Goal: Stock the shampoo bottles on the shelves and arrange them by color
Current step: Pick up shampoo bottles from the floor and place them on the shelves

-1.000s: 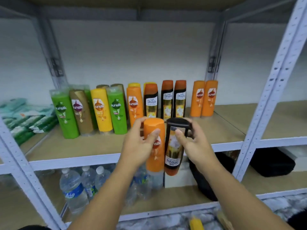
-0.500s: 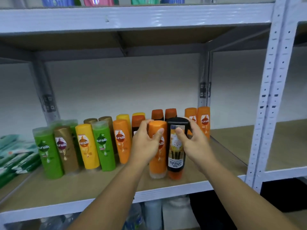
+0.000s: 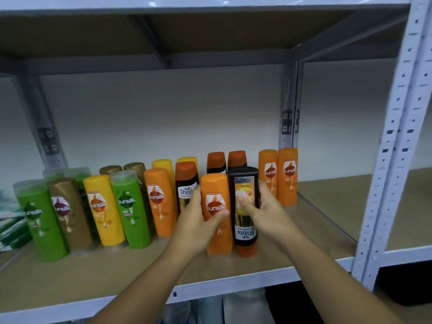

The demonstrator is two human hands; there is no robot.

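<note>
Orange Sunsilk bottle (image 3: 216, 237) is clamped by the left hand (image 3: 196, 220), upside-down Safi Shayla bottle (image 3: 244, 183) by the right hand (image 3: 264, 213); colours on the shelf (image 3: 117, 277) look unsorted.

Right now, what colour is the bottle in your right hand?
The bottle in the right hand is black with an orange bottom end; head view.

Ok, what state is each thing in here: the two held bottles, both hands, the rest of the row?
orange bottle: upright, base down at the shelf, side by side with the black bottle.
black bottle: upside down, label inverted, orange end at the bottom.
left hand: grips the orange bottle.
right hand: grips the black bottle.
other bottles: standing upright, colours mixed.
</note>
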